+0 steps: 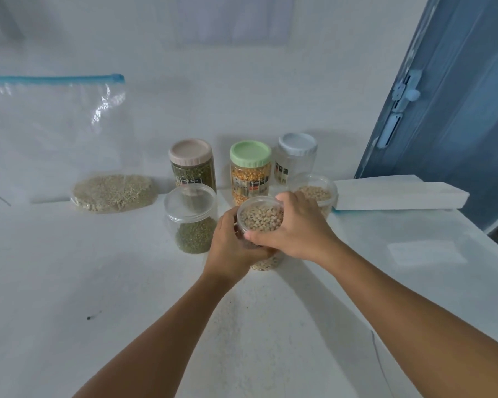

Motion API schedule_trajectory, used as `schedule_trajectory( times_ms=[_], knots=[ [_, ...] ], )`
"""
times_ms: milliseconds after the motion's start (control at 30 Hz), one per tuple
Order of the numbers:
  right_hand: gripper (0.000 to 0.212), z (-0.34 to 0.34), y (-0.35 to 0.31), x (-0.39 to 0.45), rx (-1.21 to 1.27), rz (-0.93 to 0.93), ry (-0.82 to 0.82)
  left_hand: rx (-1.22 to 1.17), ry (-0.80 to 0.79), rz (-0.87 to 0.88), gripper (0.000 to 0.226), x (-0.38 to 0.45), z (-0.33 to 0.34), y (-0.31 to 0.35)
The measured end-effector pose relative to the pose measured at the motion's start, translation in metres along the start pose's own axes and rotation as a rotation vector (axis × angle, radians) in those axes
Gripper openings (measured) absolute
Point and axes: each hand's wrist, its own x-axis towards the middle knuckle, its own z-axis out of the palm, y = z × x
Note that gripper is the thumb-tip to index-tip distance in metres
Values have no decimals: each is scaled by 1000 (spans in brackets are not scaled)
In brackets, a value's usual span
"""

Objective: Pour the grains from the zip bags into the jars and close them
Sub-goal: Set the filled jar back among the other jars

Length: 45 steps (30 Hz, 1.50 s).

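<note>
- An open clear jar [261,218] filled near its rim with pale round grains stands on the white table [127,297]; the left hand [233,248] wraps its near side, and the right hand [295,225] grips it from the right, thumb curled across the front.
- To its left, an open jar of green grains [191,219] is under half full.
- Behind the right hand, another open jar of pale grains [314,193] is partly hidden.
- Back row, closed: a pink-lidded jar [191,165] of dark green grains, a green-lidded jar [250,170] of yellow corn kernels, and a blue-lidded jar [296,156] that looks empty.
- A zip bag [112,192] of small tan grains lies at left; a large clear bag with a blue zip strip [52,110] stands behind it, cut off at the left edge.
- The jar labels are too blurred to read.
- A white folded bag [400,192] lies at right.
</note>
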Motion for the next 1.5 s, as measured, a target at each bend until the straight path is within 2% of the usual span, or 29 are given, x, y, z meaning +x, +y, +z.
schedule_trajectory(
  times_ms=[133,267,367,467,533,600,700,833,900,967,1067,1167,1267,1367,1500],
  knots=[
    [112,3,-1,2,9,-2,23,1,3,-15,99,1,-1,2],
    [110,0,-1,6,-89,-45,-57,37,55,-17,93,3,0,5],
    [93,-11,6,9,-138,-120,51,72,124,-14,94,4,6,7],
    [67,-22,23,16,-188,-150,199,164,200,-51,110,6,15,7],
    [54,-25,40,21,-232,-116,236,231,253,-80,117,8,23,9],
    [48,-26,56,23,-250,-56,234,243,285,-94,119,7,28,13],
    [53,-24,75,22,-262,-16,208,258,296,-92,116,1,31,15],
    [56,-21,86,20,-182,-65,204,303,325,21,112,-18,40,24],
    [56,-20,87,20,-140,-83,206,379,381,145,111,-31,44,30],
    [56,-20,87,19,-81,-94,188,475,395,300,100,-37,42,39],
    [59,-20,81,20,30,-140,136,707,232,470,77,-19,34,54],
    [62,-21,74,23,130,-182,86,905,-61,402,67,12,31,72],
    [69,-32,80,26,192,-162,35,1121,-238,372,68,39,35,80],
    [73,-47,91,30,251,-151,-21,1141,-285,387,63,54,40,83],
    [61,-62,96,49,257,-128,123,1082,-234,405,53,60,41,82]
  ],
)
